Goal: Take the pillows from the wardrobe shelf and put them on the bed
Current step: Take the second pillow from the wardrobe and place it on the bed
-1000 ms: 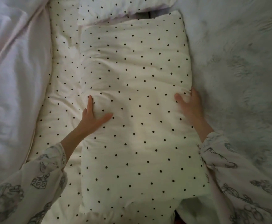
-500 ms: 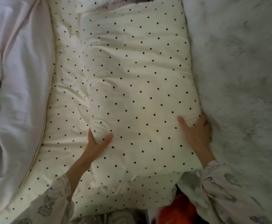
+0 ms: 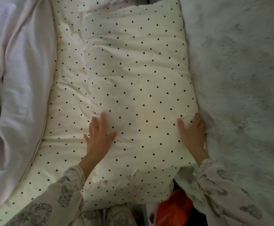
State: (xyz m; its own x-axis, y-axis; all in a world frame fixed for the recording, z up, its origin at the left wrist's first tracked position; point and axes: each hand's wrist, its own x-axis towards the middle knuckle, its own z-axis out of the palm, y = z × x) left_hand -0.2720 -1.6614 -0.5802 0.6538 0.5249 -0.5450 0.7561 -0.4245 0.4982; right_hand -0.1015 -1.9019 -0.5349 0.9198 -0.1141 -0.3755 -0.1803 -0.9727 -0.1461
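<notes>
The dotted sheet (image 3: 64,98) spreads left of the left hand, a fluffy pale blanket (image 3: 239,79) right of the right hand. Between both hands lies the dotted pillow (image 3: 138,82). The left hand (image 3: 98,137) presses flat, fingers spread; the right hand (image 3: 192,134) grips the pillow's edge.

Pillow (image 3: 138,88) lies lengthwise on dotted sheet (image 3: 64,128), mid-bed. Rumpled duvet (image 3: 19,79) along sheet's left side, fluffy blanket (image 3: 239,87) right up against pillow's right edge. Left hand (image 3: 98,137) flat on pillow's near-left part, right hand (image 3: 191,134) wrapped round its near-right edge. Second pillow (image 3: 100,4) peeks in behind, far end.
</notes>
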